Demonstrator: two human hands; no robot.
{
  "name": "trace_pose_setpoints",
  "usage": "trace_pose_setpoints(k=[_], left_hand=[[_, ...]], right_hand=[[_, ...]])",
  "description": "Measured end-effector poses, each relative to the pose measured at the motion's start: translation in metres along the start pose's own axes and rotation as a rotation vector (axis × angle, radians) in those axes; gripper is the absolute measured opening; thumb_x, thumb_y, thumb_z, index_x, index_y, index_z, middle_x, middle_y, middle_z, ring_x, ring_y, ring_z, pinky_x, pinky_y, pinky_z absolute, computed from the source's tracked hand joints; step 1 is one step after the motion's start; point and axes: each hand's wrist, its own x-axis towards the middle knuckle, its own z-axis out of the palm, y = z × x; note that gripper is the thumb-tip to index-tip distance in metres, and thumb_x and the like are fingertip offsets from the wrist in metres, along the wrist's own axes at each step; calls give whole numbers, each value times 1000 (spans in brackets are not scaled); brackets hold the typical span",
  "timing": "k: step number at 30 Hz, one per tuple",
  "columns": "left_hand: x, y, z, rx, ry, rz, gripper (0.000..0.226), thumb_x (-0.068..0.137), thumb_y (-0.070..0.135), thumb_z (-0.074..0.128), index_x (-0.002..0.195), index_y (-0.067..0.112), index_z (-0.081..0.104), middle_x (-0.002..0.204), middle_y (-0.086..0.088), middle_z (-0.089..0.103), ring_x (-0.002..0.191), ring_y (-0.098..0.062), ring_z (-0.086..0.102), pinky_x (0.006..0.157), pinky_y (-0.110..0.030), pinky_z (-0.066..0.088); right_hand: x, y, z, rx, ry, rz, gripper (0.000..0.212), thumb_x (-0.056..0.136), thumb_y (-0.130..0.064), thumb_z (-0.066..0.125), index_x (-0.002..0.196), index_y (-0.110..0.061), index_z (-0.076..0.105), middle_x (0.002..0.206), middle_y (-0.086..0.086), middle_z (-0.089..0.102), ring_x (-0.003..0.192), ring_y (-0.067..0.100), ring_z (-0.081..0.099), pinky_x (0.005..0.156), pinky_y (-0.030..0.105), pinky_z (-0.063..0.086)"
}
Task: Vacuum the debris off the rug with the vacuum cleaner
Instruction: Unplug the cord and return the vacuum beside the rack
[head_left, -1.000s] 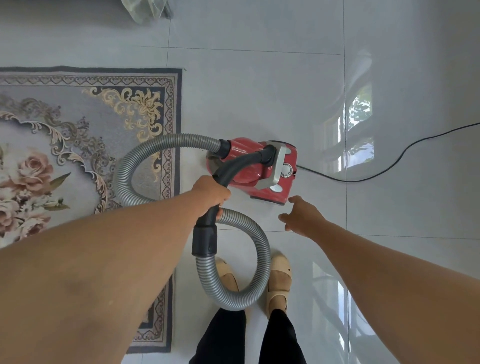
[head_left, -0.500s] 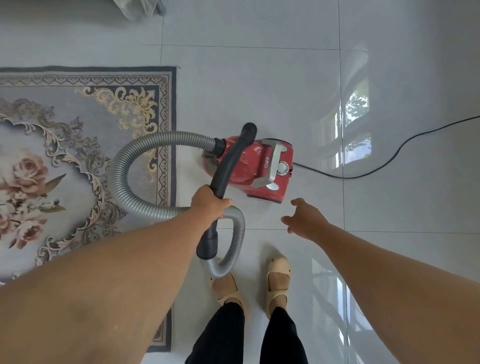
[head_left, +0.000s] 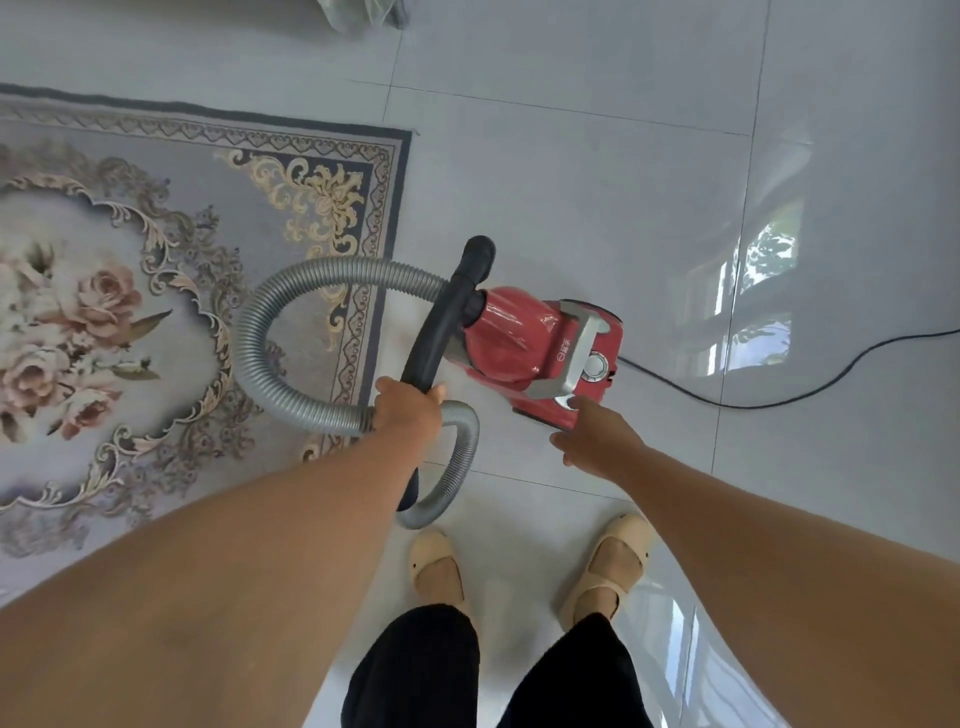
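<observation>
A red canister vacuum cleaner (head_left: 524, 338) stands on the white tiles just right of the floral rug (head_left: 156, 291). Its grey ribbed hose (head_left: 249, 332) loops from the canister's front over the rug's right border and back under my arm. My left hand (head_left: 410, 405) is shut on the black curved hose handle (head_left: 447, 317), whose open tip points away from me. My right hand (head_left: 592, 431) is open, its fingertips at the near end of the canister by a round button. No debris is discernible on the rug.
A black power cord (head_left: 779, 384) runs from the canister's rear across the tiles to the right edge. My feet in beige sandals (head_left: 436, 566) stand just behind the hose loop. A bit of pale fabric (head_left: 358, 13) lies at the top edge.
My right hand has reached forward to the canister's near end. The black handle in my left hand has swung from lying across the canister to pointing away. The view shifted, showing more rug.
</observation>
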Motion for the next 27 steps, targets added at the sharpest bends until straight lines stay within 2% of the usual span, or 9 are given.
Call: trace_pose_setpoints(k=[5, 8, 11, 14, 18, 21, 23, 25, 27], left_hand=[[19, -5, 8, 90, 74, -24, 54, 85, 38, 68, 125, 7, 47, 114, -14, 62, 107, -33, 57, 92, -47, 50], [28, -12, 8, 192, 131, -57, 57, 88, 39, 65, 131, 8, 44, 126, -13, 55, 122, -33, 44, 102, -51, 38], [34, -14, 9, 248, 171, -38, 58, 92, 37, 59, 136, 8, 33, 139, -14, 41, 128, -35, 35, 106, -53, 32], [37, -6, 13, 266, 185, -16, 57, 95, 32, 55, 140, 9, 27, 146, -12, 32, 131, -35, 28, 109, -49, 26], [38, 1, 4, 270, 220, -35, 60, 95, 13, 53, 146, 0, 22, 152, -18, 24, 143, -34, 15, 119, -40, 10], [34, 9, 0, 318, 190, -22, 61, 93, 5, 53, 145, -5, 23, 150, -22, 26, 141, -34, 19, 118, -42, 14], [25, 19, -4, 273, 172, -64, 70, 92, 5, 55, 148, -5, 13, 155, -22, 17, 143, -34, 15, 118, -42, 17], [12, 32, -5, 192, 168, -82, 85, 93, 4, 55, 151, -2, -7, 160, -18, -2, 148, -31, 0, 121, -41, 10], [-5, 48, -4, 138, 204, -74, 93, 92, 1, 55, 150, 2, -19, 160, -13, -16, 148, -27, -12, 120, -41, 2]], right_hand=[[19, -16, -3, -14, 0, -72, 57, 89, -19, 53, 143, -15, 34, 113, 9, 66, 101, 27, 65, 84, 38, 55], [26, -21, -3, -46, 4, -111, 52, 92, -21, 53, 141, -14, 36, 110, 9, 67, 100, 26, 65, 79, 34, 55], [32, -17, -1, -46, -8, -119, 53, 92, -21, 53, 141, -15, 36, 110, 9, 67, 99, 26, 65, 77, 34, 55], [36, -8, -2, -44, -17, -105, 57, 90, -20, 53, 144, -18, 33, 115, 8, 65, 101, 26, 65, 81, 35, 55], [33, 5, -7, -23, -41, -75, 56, 88, -19, 53, 142, -18, 35, 119, 7, 63, 101, 27, 65, 85, 37, 54], [29, 14, -18, -10, -40, -86, 52, 87, -16, 51, 138, -20, 40, 110, 4, 65, 96, 25, 65, 77, 32, 50], [23, 19, -30, -31, -36, -128, 49, 87, -13, 48, 136, -19, 43, 104, 2, 63, 96, 25, 65, 74, 31, 47], [13, 23, -44, -22, -40, -131, 47, 90, -11, 48, 136, -17, 43, 109, 5, 63, 100, 26, 63, 76, 31, 45], [4, 28, -57, 4, -40, -121, 49, 90, -15, 49, 138, -17, 40, 111, 7, 65, 99, 26, 64, 79, 31, 48]])
